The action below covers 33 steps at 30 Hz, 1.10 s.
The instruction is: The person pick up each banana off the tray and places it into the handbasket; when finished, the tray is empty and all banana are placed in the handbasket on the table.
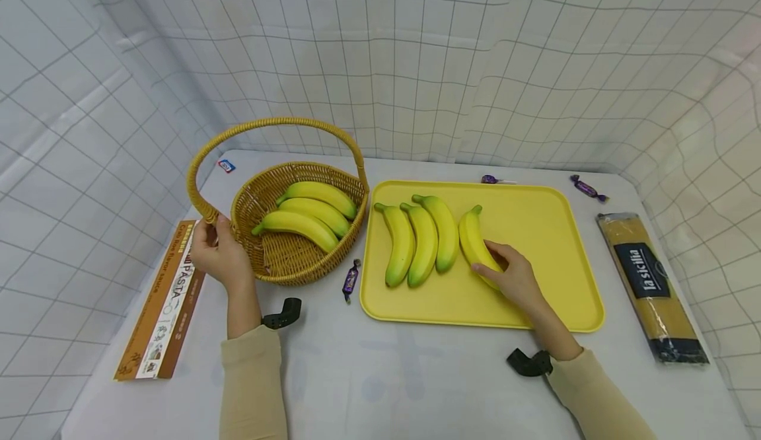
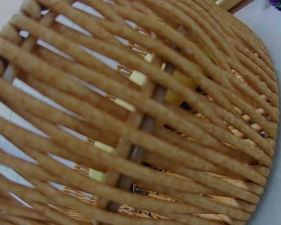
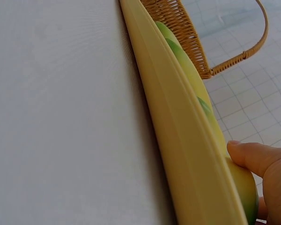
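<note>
Sleeves (image 1: 252,387), beige, pair: cut off at the lower edge.
Right hand (image 1: 516,278): arm angled in from lower right; thumb and fingers pinching the near part of one banana (image 1: 472,238), partly covering that end.
Held banana: within the yellow tray (image 1: 535,222), rightmost of four; stem pointing away from the person, long axis far to near, near end slanting right.
Three neighbouring bananas (image 1: 423,242): side by side, stems also away.
Left hand (image 1: 220,255): arm nearly straight ahead, fingers curled round the handle's left foot, tips partly hidden.
Wicker basket (image 1: 300,278): left of tray, bearing three bananas (image 1: 315,210), stems leftward; its weave obscures them in the left wrist view.
</note>
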{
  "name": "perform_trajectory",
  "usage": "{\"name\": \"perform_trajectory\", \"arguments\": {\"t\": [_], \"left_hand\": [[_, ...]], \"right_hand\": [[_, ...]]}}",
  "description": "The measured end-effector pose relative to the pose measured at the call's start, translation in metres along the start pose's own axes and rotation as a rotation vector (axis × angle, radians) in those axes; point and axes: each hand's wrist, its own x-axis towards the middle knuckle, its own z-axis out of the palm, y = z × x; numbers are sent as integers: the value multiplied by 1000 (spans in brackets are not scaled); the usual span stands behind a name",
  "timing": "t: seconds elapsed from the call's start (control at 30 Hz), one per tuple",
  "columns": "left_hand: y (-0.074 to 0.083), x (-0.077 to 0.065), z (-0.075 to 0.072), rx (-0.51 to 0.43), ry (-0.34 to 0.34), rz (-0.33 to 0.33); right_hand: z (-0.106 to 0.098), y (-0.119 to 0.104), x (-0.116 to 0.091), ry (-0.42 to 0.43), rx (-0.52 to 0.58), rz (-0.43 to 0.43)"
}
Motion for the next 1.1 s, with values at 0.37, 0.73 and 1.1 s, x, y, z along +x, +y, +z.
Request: {"name": "perform_trajectory", "arguments": {"t": [0.37, 0.73, 1.1], "left_hand": [[-23, 11, 1, 14, 6, 5], [-30, 14, -1, -6, -12, 44], [-29, 12, -2, -8, -26, 50]], "right_hand": [[2, 1, -1, 68, -26, -31], [3, 4, -1, 127, -15, -60], [1, 2, -2, 166, 21, -70]]}}
